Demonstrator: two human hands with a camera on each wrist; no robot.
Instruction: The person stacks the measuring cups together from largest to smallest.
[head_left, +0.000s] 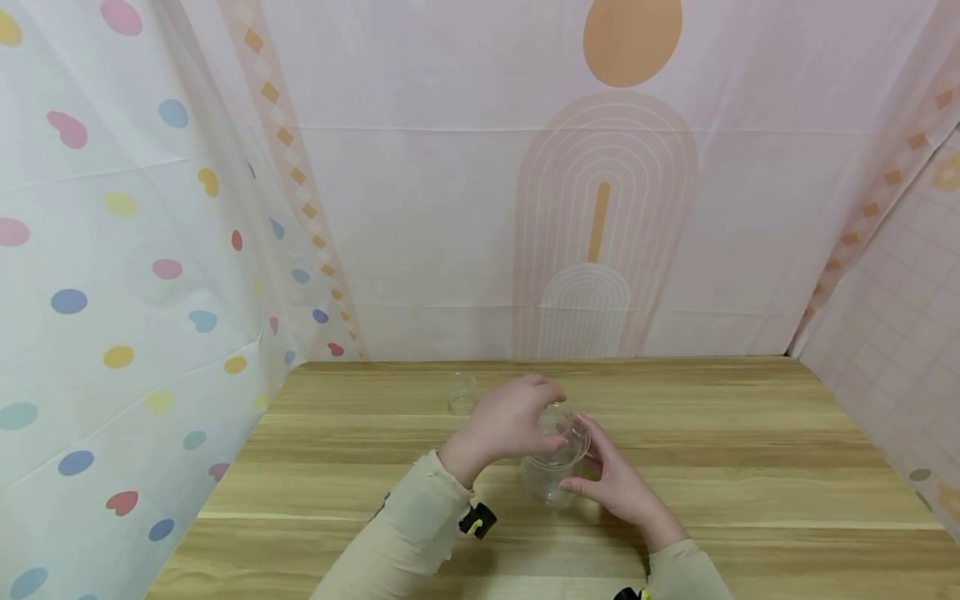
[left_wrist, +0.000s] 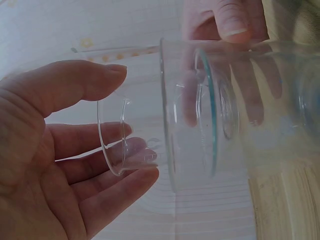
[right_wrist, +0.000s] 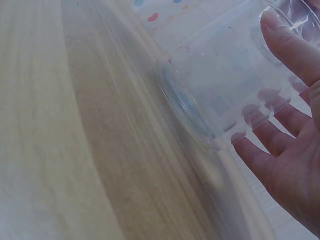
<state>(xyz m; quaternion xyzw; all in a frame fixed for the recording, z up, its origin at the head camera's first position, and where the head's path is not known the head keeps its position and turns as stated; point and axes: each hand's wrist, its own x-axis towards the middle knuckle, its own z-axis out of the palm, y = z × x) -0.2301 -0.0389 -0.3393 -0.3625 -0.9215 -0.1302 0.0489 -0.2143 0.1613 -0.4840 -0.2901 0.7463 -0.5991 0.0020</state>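
At the lower centre of the head view, the right hand point(head_left: 621, 493) curls thumb and fingers round the side of a clear glass jar point(head_left: 550, 482). Just beyond, the left hand point(head_left: 504, 423) pinches a smaller clear glass piece point(left_wrist: 149, 112) set partly inside the jar's mouth. Farther off, left of centre, another clear glass point(head_left: 462, 395) sits on the wooden table point(head_left: 712, 450), before a patterned curtain point(head_left: 435, 208).

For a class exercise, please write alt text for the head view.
A left hand holds a small clear piece at the mouth of a larger clear jar, which the right hand grips. Another clear vessel is on the wooden table, to the left, with patterned cloths behind.
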